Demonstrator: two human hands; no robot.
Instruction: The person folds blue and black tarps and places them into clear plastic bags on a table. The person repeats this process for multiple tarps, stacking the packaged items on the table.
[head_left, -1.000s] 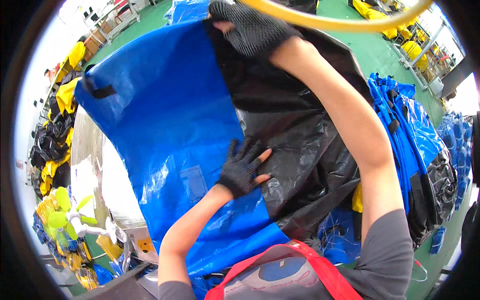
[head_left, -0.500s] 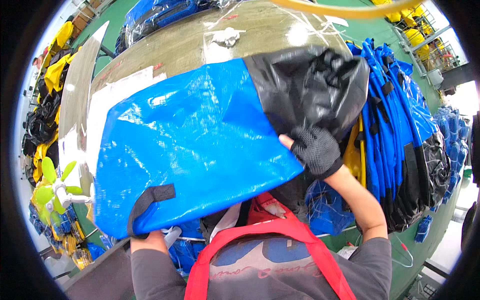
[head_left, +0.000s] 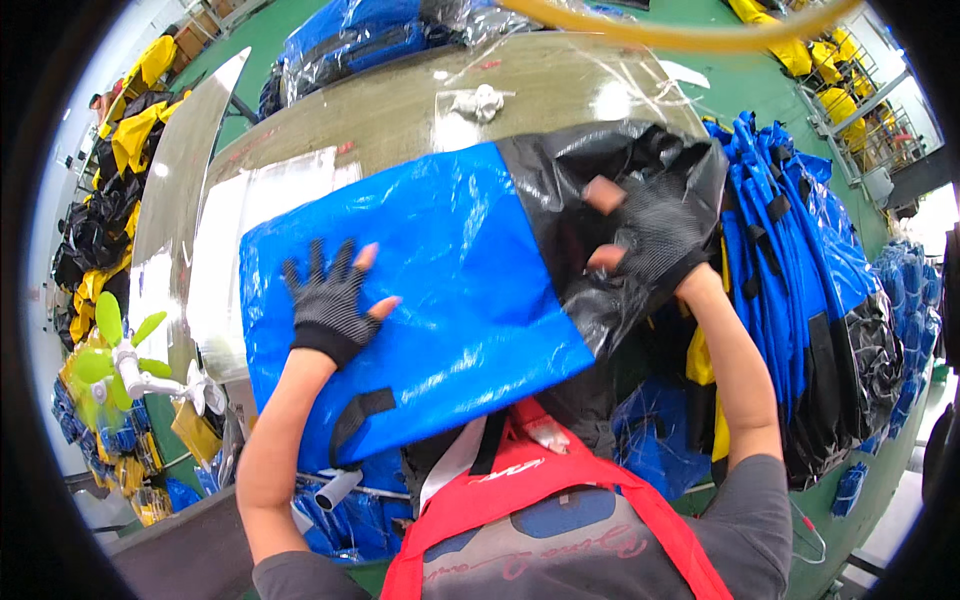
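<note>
A blue bag of shiny coated fabric [head_left: 450, 250] lies flat across the table, its black end part [head_left: 560, 185] crumpled at the right. On the blue panel my left hand [head_left: 335, 300], in a black fingertip-free glove, rests palm down with fingers spread. My right hand [head_left: 655, 235], gloved alike, presses on the black part, its thumb and fingers apart. A short black strap [head_left: 362, 412] is attached near the bag's lower left edge. The near edge of the bag hangs towards my red apron [head_left: 530, 465].
Behind the bag, the table [head_left: 390, 105] holds a crumpled white lump [head_left: 480, 103] and clear plastic sheeting [head_left: 265, 205]. Folded blue bags [head_left: 775, 260] are stacked at the right. A green-bladed fan [head_left: 125, 365] stands at left. A yellow hose-like band [head_left: 680, 38] crosses overhead.
My left hand has come from under the strap corner onto the blue panel. My right hand has moved from the bag's near edge up onto the black part. The bag lies flatter.
</note>
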